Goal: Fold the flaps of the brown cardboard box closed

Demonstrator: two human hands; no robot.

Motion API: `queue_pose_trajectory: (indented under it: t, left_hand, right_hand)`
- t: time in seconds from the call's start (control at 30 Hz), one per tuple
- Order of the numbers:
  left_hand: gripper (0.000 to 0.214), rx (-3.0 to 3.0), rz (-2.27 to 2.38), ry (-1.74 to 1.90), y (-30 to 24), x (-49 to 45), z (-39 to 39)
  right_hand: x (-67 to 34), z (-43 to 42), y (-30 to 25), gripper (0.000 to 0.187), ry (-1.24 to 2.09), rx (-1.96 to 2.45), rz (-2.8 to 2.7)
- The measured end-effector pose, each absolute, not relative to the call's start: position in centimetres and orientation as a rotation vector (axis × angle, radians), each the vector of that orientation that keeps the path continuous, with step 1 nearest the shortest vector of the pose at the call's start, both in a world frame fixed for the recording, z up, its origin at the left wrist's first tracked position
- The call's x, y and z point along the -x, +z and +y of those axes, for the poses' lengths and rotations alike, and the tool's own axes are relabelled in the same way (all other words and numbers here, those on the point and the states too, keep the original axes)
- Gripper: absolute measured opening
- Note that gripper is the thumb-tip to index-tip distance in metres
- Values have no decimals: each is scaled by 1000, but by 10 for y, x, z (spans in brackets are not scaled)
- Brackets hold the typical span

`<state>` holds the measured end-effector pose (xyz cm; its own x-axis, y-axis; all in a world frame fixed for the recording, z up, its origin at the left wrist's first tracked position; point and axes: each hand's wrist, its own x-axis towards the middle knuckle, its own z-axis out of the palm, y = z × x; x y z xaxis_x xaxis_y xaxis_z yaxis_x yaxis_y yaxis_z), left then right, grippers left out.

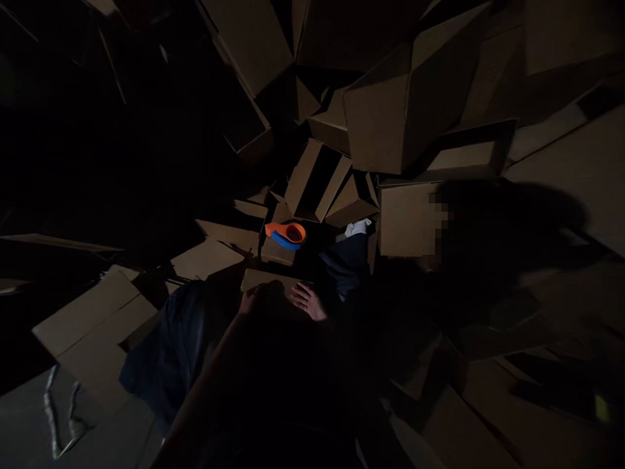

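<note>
A cardboard box [266, 279] lies in front of me between my legs, mostly in shadow. My left hand [249, 301] grips its left side, with the fingers partly hidden in the dark. On the right, my right hand [309, 302] has its fingers spread and rests on or just over the box; contact is hard to tell. Just beyond, an orange and blue object with a round opening, like a tape dispenser [286, 236], sits on a smaller cardboard piece [277, 253].
Cardboard boxes surround me, including an open one [312, 179] ahead and a tall one [375, 111] behind it. Another person [508, 221] is close on my right. A crumpled strip [51, 410] lies on the floor at left. The light is very dim.
</note>
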<state>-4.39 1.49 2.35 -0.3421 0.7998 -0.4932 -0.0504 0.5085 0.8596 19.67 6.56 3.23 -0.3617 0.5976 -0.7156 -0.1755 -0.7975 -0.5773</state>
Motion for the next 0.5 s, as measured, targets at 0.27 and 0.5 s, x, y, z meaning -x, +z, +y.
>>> queue_pose_trajectory:
  t: [0.27, 0.5]
  left_hand:
    - [41, -1019, 2056, 484, 45, 28, 12]
    - [47, -1529, 2156, -131, 63, -13, 0]
  right_hand:
    - [-147, 26, 10, 36, 1325, 1594, -1147]
    - [-151, 13, -6, 32, 946, 1486, -1852]
